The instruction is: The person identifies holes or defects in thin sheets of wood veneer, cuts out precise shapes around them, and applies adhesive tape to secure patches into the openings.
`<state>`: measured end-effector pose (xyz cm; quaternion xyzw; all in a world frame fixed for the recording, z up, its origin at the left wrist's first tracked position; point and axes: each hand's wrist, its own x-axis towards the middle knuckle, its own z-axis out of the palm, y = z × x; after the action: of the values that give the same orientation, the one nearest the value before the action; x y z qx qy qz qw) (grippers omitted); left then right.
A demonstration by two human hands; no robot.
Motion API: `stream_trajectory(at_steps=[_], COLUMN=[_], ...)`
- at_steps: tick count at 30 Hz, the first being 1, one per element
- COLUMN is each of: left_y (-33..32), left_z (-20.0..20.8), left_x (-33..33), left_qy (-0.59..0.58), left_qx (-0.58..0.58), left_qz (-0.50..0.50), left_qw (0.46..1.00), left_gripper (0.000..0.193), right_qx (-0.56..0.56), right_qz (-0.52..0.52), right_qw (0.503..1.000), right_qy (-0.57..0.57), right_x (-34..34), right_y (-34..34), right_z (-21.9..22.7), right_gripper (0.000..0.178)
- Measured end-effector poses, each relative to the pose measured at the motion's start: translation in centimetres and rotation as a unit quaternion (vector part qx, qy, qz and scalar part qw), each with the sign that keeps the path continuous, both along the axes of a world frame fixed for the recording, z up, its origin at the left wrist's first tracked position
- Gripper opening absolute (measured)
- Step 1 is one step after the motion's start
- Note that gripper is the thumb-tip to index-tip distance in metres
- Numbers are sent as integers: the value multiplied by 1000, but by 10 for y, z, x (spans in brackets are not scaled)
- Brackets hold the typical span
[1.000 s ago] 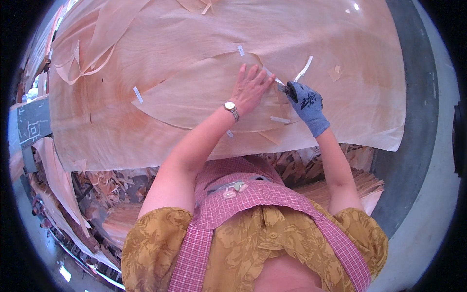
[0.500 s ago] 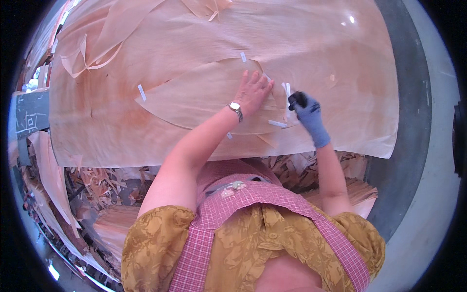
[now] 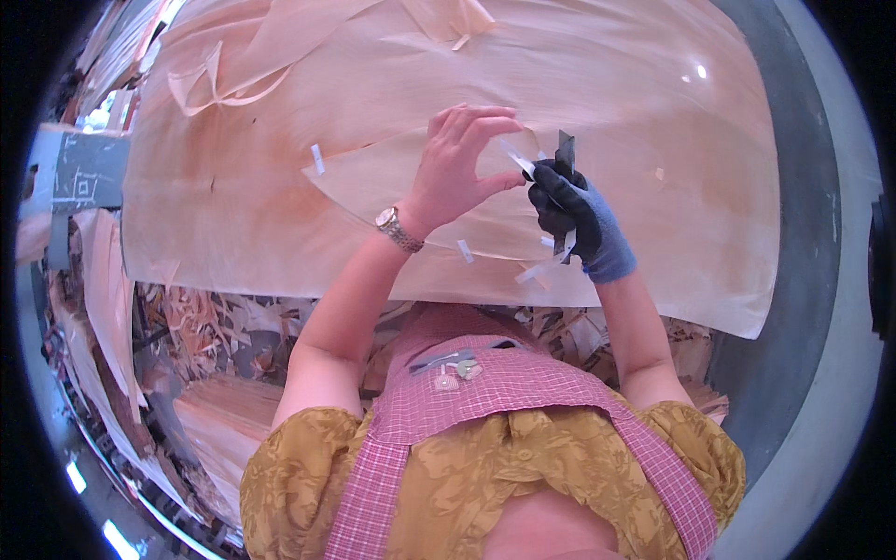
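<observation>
My bare left hand [image 3: 459,168], with a watch [image 3: 399,230] on its wrist, hovers over the wood veneer sheet [image 3: 681,233], thumb and fingers spread apart. Facing it, my right hand [image 3: 577,213] in a blue and black glove is closed around a dark flat blade-like tool [image 3: 566,147] that sticks out above and below the fist. A white tape strip [image 3: 518,161] juts from the gloved fingertips toward the left thumb. Below the fist, another white strip [image 3: 567,245] shows. Underneath lies a pointed veneer patch [image 3: 373,177], with tape pieces [image 3: 465,251] along its edges.
Torn veneer strips [image 3: 219,93] lie on the sheet at the far left, and a loose veneer piece [image 3: 448,17] lies at the far edge. Veneer scraps [image 3: 201,327] fill the space below the near edge. A grey table border [image 3: 803,187] curves along the right.
My left hand has lifted off the veneer patch and opened. The gloved right hand has come nearer to it, now with a tape strip jutting from its fingertips. The view has shifted.
</observation>
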<state>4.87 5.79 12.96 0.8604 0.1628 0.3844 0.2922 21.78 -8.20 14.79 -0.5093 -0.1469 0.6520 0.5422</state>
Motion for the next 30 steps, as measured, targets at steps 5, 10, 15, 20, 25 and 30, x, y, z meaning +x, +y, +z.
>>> stream_trajectory(at_steps=[5,10,15,20,25,30], left_y=[11,-3,-17,-6,9,32], left_z=[-21,-17,-31,-38,-41,-63], left_x=[-45,-73,-75,-94,-121,-145], left_qy=[127,116,120,217,315,398], left_qx=[145,19,68,-6,-181,-339], left_qz=[33,36,34,4,-58,-98], left_qw=[981,992,990,976,930,847], left_gripper=[36,18,11,9,12,17], right_qx=[-46,-62,-47,-106,-22,13], right_qz=[20,60,73,90,136,160], right_qw=[998,989,982,987,967,934], right_qy=[46,117,169,75,-215,-320], right_x=[-26,-41,-53,-57,-71,-92], right_y=[-1,-11,-11,-13,-33,-62], right_z=[-13,-47,-53,-40,-37,-85], right_gripper=[29,35,37,43,35,22])
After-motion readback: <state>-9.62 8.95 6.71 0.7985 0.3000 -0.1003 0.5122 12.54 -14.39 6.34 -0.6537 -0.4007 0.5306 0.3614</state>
